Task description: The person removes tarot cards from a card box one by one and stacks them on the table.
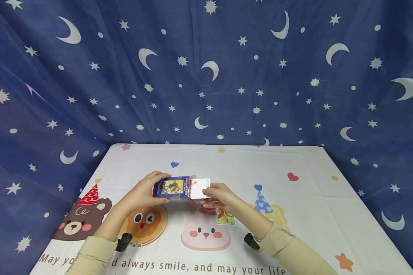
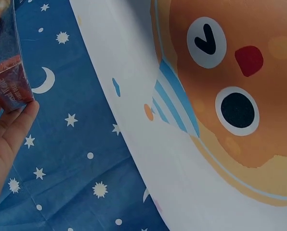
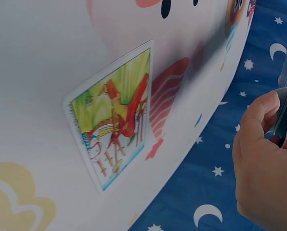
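Observation:
My left hand (image 1: 146,192) grips a blue tarot card box (image 1: 172,186) by its left end, fingers along the far side and thumb along the near side. The box is held above the table with its picture side up. From its open right end sticks a white-topped stack of cards (image 1: 197,185), and my right hand (image 1: 221,196) pinches it, thumb on top. The box's reddish end (image 2: 11,84) rests against the left fingers in the left wrist view. Below the right hand a single picture card (image 3: 117,120) lies face up on the tablecloth.
A white tablecloth (image 1: 261,164) printed with cartoon figures and lettering covers the table. Behind and beside it hangs a dark blue curtain (image 1: 234,76) with moons and stars. A black strap piece (image 1: 124,242) shows at each wrist.

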Available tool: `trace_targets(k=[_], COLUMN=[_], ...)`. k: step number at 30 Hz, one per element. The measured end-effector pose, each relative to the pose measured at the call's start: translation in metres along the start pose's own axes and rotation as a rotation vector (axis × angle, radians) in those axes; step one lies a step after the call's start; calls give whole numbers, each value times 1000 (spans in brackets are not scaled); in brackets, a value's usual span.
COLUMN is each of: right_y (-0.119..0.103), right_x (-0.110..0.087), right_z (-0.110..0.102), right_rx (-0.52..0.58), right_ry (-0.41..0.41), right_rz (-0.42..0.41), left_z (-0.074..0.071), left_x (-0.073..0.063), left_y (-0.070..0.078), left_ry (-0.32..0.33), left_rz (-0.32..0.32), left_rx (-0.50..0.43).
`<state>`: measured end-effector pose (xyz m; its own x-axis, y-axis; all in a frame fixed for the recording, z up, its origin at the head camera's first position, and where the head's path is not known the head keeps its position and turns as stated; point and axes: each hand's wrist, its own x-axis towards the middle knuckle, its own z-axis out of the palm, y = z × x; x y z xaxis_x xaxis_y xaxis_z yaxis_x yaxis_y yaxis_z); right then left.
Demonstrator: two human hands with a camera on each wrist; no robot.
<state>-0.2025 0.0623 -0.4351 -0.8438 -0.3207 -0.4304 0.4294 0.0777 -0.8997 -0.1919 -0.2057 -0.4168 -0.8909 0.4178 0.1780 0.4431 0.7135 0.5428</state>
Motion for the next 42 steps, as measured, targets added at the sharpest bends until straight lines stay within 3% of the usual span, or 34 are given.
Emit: trace_targets(k=[27,32,42], right_y=[-3,-5,-5], right_x=[-5,-6,-4], right_z=[-44,-49,-58], right_rx=[132,99,-76], right_ry=[56,102,159], right_rz=[-88,-111,-223], left_z=[-4,-4,-3], left_x=[-5,-5,-4], left_y=[-7,-8,-9], left_ry=[13,10,14], left_rz=[-18,-30,-28], left_rx=[1,5,4])
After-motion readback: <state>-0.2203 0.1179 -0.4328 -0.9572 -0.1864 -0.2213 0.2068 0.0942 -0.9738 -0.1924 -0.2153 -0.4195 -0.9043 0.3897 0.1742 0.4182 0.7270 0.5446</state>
